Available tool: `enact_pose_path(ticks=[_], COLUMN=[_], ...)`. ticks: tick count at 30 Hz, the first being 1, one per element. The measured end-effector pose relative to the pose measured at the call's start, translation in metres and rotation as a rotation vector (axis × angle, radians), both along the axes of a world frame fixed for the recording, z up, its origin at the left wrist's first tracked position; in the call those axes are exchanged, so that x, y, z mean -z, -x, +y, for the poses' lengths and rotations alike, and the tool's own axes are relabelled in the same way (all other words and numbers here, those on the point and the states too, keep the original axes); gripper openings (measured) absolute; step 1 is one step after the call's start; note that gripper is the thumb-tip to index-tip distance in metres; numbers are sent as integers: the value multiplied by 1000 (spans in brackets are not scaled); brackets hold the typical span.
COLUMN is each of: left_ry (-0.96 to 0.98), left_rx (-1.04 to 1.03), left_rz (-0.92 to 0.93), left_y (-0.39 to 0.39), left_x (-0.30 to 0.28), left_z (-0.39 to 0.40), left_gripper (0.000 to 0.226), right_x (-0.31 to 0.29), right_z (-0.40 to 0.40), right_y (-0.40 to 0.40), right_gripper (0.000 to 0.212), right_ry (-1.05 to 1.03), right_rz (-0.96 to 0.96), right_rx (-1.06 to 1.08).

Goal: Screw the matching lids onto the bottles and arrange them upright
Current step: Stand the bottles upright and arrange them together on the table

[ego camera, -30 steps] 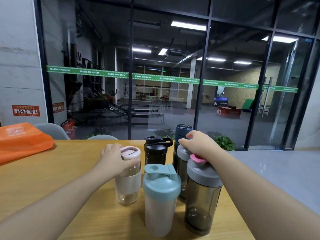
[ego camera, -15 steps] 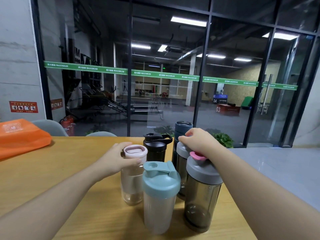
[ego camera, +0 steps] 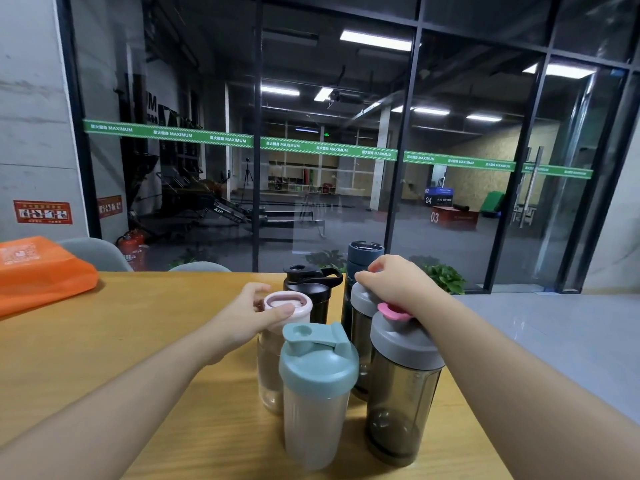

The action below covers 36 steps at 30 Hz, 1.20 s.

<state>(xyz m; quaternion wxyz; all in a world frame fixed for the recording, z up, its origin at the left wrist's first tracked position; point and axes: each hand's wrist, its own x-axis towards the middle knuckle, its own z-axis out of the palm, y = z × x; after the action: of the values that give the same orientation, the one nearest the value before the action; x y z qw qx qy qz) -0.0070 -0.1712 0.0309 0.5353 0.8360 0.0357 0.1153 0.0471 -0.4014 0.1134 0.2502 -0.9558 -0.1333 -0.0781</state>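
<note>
Several capped bottles stand upright in a cluster on the wooden table (ego camera: 145, 341). My left hand (ego camera: 247, 315) grips the pink lid (ego camera: 289, 304) of a clear bottle (ego camera: 268, 372) from the left side. My right hand (ego camera: 394, 284) rests curled over the grey lid (ego camera: 362, 299) of a smoky bottle behind the front ones. In front stand a frosted bottle with a teal lid (ego camera: 318, 358) and a smoky bottle with a grey lid and pink spout (ego camera: 403, 344). Behind are a black bottle (ego camera: 311, 289) and a dark blue bottle (ego camera: 363, 252).
An orange bag (ego camera: 41, 271) lies at the table's far left. Chair backs (ego camera: 93, 252) show beyond the far edge. The table's right edge runs just right of the bottles, with grey floor (ego camera: 554, 341) past it. A glass wall stands behind.
My left hand has slid the pink-lidded bottle to the right, close against the cluster. My right hand has stayed on the grey lid.
</note>
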Motion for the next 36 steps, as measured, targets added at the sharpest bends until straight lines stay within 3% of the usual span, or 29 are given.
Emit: enact_pose_path(ticks=[6, 16, 27, 36], left_ry=[58, 95, 57, 47], left_rx=[37, 66, 46, 13], left_rz=[-32, -55, -115, -121], left_y=[-7, -12, -15, -8], left_x=[5, 3, 4, 0], left_z=[-5, -18, -40, -44], left_gripper=[52, 63, 36, 38], right_x=[0, 0, 2, 3], right_z=[0, 1, 0, -1], right_y=[0, 0, -4, -5], right_gripper=[35, 42, 41, 38], right_ry=[-5, -8, -11, -21], right_rz=[-4, -1, -13, -28], right_rx=[-4, -5, -8, 2])
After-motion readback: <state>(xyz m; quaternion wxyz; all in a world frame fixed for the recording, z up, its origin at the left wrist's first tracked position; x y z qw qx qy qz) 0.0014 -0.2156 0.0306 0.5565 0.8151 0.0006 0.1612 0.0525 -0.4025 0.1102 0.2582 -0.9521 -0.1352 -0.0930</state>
